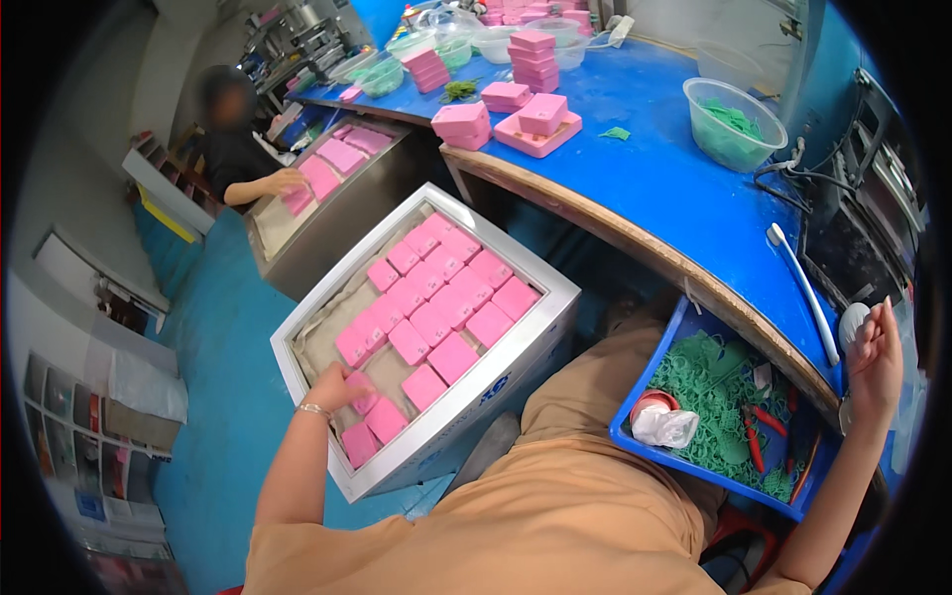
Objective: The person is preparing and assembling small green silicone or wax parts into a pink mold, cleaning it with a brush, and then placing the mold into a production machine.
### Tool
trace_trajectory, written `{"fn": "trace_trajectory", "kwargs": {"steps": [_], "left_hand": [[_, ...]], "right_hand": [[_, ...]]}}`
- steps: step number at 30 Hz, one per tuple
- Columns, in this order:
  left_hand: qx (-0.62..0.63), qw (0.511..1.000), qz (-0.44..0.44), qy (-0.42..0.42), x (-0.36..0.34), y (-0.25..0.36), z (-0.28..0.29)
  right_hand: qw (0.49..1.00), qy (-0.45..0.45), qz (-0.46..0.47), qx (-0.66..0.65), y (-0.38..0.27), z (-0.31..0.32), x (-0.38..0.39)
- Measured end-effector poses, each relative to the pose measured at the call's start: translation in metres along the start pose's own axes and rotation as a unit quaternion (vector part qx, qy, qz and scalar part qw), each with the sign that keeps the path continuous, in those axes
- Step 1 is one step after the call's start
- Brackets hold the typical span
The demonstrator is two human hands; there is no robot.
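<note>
The left hand's [335, 387] fingertips touch a pink rounded block [366, 402] in the white-rimmed box [496, 244], just right of the palm; whether they grip it, I cannot tell. Partly covered, it hides its long axis. The right hand [875, 365] is loosely open beside the blue table [654, 188].

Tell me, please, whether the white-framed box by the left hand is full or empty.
The white-framed box is partly full: pink blocks cover much of it, but bare beige cloth shows.
</note>
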State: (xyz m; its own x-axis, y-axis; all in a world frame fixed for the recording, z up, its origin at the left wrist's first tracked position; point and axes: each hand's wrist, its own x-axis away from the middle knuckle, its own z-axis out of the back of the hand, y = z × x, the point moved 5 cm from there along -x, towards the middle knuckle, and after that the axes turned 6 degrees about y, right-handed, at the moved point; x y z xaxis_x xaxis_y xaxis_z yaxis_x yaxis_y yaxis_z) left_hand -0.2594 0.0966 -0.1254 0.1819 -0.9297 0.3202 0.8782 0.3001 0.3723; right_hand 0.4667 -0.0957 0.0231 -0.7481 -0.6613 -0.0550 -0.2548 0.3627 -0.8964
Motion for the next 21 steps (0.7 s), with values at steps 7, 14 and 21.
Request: {"fn": "trace_trajectory", "kwargs": {"steps": [7,14,21], "left_hand": [[-0.122,0.990,-0.067,0.032,0.002,0.022,0.010],[-0.013,0.990,-0.089,0.112,0.033,0.073,0.009],[0.151,0.792,-0.578,0.129,0.175,0.266,-0.032]], "right_hand": [[0.957,-0.171,0.030,0.234,0.015,-0.105,0.124],[0.941,-0.264,-0.134,0.165,0.069,-0.125,0.172],[0.897,-0.330,-0.292,0.031,0.138,-0.142,0.219]]}}
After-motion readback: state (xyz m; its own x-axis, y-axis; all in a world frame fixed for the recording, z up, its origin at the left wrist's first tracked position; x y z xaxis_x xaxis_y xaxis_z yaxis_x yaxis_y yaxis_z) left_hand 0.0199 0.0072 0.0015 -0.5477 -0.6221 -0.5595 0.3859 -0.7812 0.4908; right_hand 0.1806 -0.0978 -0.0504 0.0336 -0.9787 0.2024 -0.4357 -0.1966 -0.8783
